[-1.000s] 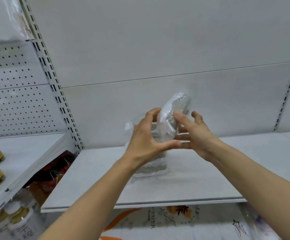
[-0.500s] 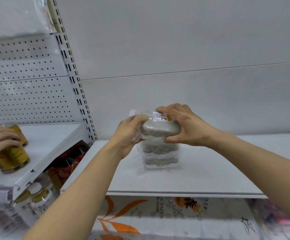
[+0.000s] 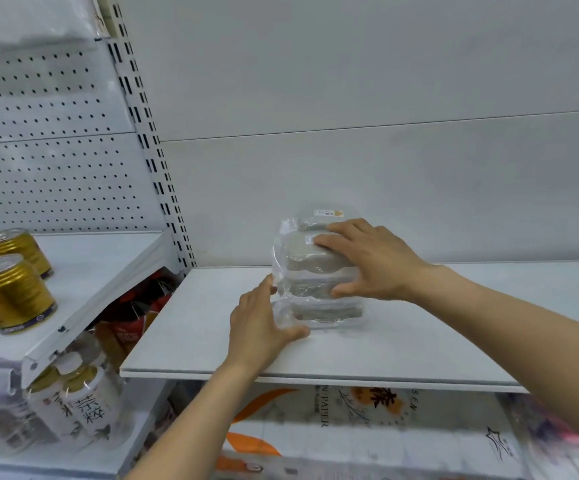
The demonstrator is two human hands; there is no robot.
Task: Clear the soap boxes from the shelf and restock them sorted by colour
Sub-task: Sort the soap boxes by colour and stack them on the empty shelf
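On the white shelf (image 3: pixel 402 344), two hands steadying grey soap boxes (image 3: pixel 312 268).
Left hand (image 3: pixel 264 323) is resting nearest, fingers relaxed against the wrapped stack's base; right hand (image 3: pixel 371 261) is gripping an upper box, fingers curled.

A shop aisle: white metal shelf (image 3: pixel 402 341) on a slotted upright (image 3: pixel 149 140), pegboard back panel (image 3: pixel 49 161), rows of gold cans (image 3: pixel 11 292), packaged paper goods (image 3: pixel 350 427) below.
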